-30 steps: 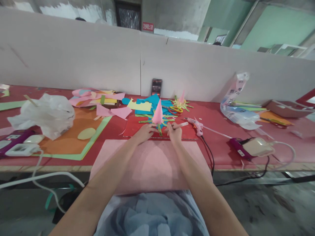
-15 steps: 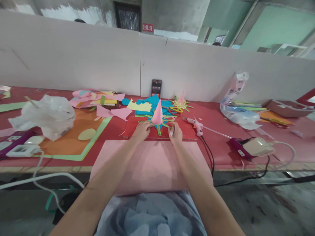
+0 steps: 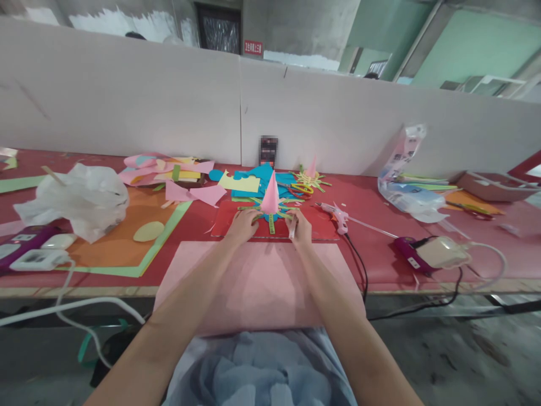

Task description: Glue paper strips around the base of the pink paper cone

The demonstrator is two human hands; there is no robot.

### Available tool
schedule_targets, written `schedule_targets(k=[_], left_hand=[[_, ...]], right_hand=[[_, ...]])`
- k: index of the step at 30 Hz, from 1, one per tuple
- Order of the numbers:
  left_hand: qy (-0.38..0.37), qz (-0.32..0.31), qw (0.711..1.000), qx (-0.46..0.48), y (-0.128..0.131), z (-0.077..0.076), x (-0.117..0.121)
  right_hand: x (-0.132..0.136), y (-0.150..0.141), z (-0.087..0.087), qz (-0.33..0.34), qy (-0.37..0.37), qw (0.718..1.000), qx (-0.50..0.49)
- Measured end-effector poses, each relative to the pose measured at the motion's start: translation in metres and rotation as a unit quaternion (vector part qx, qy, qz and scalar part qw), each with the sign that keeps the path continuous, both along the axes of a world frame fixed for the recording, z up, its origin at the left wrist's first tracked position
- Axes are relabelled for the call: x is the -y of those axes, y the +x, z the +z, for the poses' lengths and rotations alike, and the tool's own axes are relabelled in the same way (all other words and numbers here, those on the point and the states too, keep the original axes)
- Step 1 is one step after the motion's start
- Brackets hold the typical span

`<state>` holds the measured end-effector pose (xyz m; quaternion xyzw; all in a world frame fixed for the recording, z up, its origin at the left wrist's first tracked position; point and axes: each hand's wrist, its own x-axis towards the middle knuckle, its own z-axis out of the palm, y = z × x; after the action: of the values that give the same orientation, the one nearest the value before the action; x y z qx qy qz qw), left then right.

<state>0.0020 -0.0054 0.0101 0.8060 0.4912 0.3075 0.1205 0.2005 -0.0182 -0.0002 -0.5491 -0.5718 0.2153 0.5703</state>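
Note:
A pink paper cone (image 3: 271, 193) stands upright on a blue disc with green paper strips (image 3: 271, 223) fanned out round it, all on a red sheet (image 3: 321, 228). My left hand (image 3: 242, 225) rests with curled fingers on the strips at the cone's left base. My right hand (image 3: 300, 226) is closed round a thin whitish stick (image 3: 292, 226), whose tip points down by the strips at the cone's right. A large pink sheet (image 3: 257, 285) lies under my forearms.
A pink glue gun (image 3: 338, 215) with a black cord lies right of my hands. Scissors (image 3: 301, 188) and coloured paper scraps (image 3: 243, 181) lie behind the cone. A white plastic bag (image 3: 80, 196) and orange sheet (image 3: 114, 239) lie left; a purple power strip (image 3: 412, 256) right.
My right hand has turned the stick from lying sideways to pointing down beside the cone. My left hand has shifted slightly nearer the cone's base.

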Motion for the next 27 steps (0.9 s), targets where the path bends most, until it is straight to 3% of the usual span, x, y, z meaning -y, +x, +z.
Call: schedule_targets(k=[7, 15, 23, 27], left_hand=[[-0.005, 0.008, 1.0, -0.014, 0.001, 0.002, 0.002], [0.011, 0.0, 1.0, 0.022, 0.003, 0.004, 0.0], [0.037, -0.029, 0.996, 0.077, 0.005, 0.016, 0.007], [0.022, -0.013, 0.997, 0.076, 0.006, 0.018, 0.01]], right_hand=[[0.007, -0.001, 0.012, 0.0, 0.058, 0.998, 0.0], [0.009, 0.002, 0.012, -0.001, 0.037, 0.999, -0.031], [0.004, 0.0, 0.009, 0.035, 0.086, 0.993, -0.072], [0.003, 0.0, 0.012, 0.021, 0.103, 0.991, -0.086]])
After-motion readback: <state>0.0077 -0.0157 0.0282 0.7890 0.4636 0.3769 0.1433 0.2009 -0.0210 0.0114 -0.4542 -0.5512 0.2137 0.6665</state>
